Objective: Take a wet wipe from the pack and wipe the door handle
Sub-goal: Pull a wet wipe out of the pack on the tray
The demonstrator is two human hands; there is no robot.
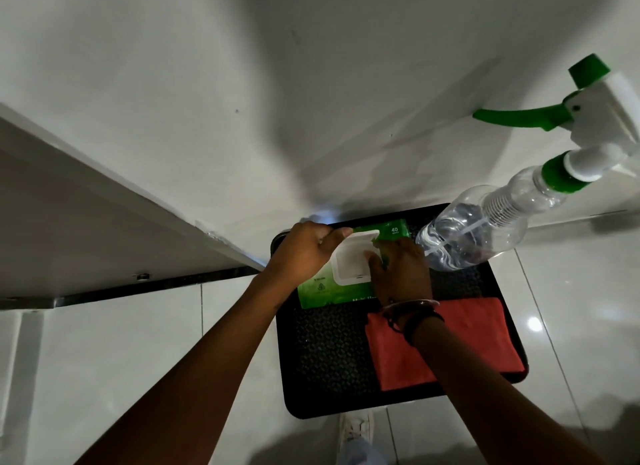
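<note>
both hands (304,253) on wipe pack (320,291)

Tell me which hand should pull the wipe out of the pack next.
Right. The right hand already has its fingers at the opening of the green wipes pack, while the left hand is busy holding the white flip lid up.

One wipe pack (323,288), one spray bottle (485,222), one red cloth (478,340), one black tray (329,367), two hands.

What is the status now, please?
Left hand holds lid open. Right hand reaching into wet wipe pack. No wipe out yet. Spray bottle close beside pack.
</note>
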